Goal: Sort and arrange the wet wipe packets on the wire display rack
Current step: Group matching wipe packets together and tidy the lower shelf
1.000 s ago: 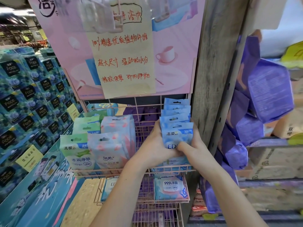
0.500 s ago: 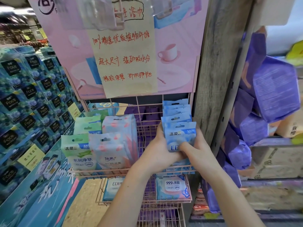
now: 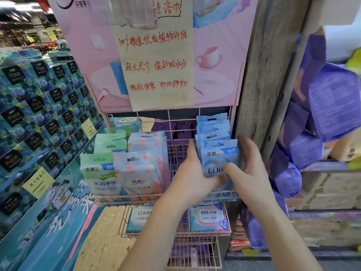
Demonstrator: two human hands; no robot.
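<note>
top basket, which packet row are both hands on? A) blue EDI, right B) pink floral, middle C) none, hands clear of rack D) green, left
A: the left hand and right hand flank the front blue EDI packet at the right end of the wire rack, apart from the green packets and pink floral packets.

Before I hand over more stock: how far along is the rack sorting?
Done: green packets and pink packets stand in rows. In hand: left hand and right hand square the blue EDI packets. Left: the gap between pink and blue rows.
</note>
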